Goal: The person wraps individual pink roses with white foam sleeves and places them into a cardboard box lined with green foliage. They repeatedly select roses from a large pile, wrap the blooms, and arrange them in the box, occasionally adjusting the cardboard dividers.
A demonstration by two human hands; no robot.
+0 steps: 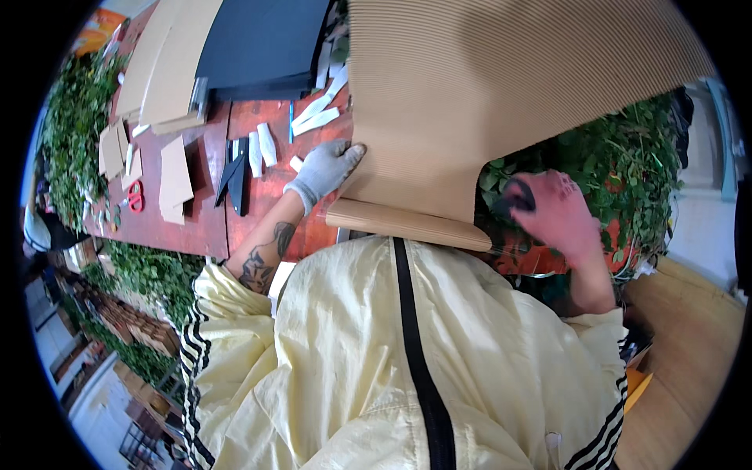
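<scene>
A large sheet of brown corrugated cardboard (429, 135) lies in front of me, its near end curled into a roll (408, 224) against my jacket. My left hand (324, 170), in a pale grey knit glove, is at the sheet's left edge with its fingertips on the cardboard. My right hand (555, 211), in a pink glove with dark-coated fingers, is raised just right of the sheet, apart from it. Its fingers are curled and blurred; whether anything is in them cannot be seen. Leafy green stems (623, 153) lie behind and below that hand.
On the red table (202, 235) lie red-handled scissors (136, 197), small cardboard pieces (175, 182), black folded pieces (236, 179), white mesh sleeves (266, 144) and a blue pen (291, 122). Stacked black sheets (264, 44) and brown boards (170, 59) stand farther back. More foliage (76, 135) is at left.
</scene>
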